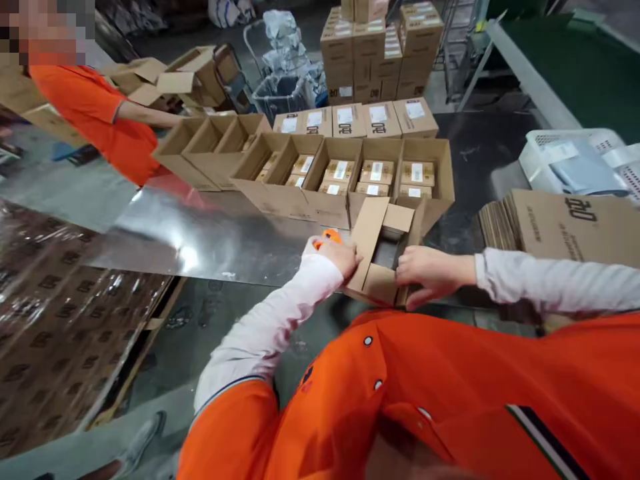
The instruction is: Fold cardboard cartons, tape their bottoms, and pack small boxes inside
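Cardboard fills much of my head view, with the half-folded carton point(367, 243) at the near edge of the metal tabletop point(240, 250), just in front of a row of open boxes point(325, 203). My left hand point(336, 257) is closed around an orange object point(329, 237), too small to identify, its fingertips pressing the carton's long left flap point(370, 233). My right hand point(431, 272) grasps the opposite side, fingers curled over the edge and thumb lower down. Whether any fingertips reach underneath I cannot tell.

Two short flaps, the far flap point(399, 219) and the near flap point(381, 280), lie across the ends, leaving a dark gap between them. I judge that even pressure from both sides would keep the carton square; pushing harder with one hand could skew it or buckle a panel. I would keep my fingertips out of the gap and the orange object clear of the cardboard edges. Since the carton sits so close to the nearest box, I would work without shoving it forward.

Small packets point(377, 171) sit inside several of the boxes. Flat cartons point(575, 223) stand stacked beyond my right hand, near a white basket point(537, 157). A co-worker point(107, 127) reaches toward the row's far left end.
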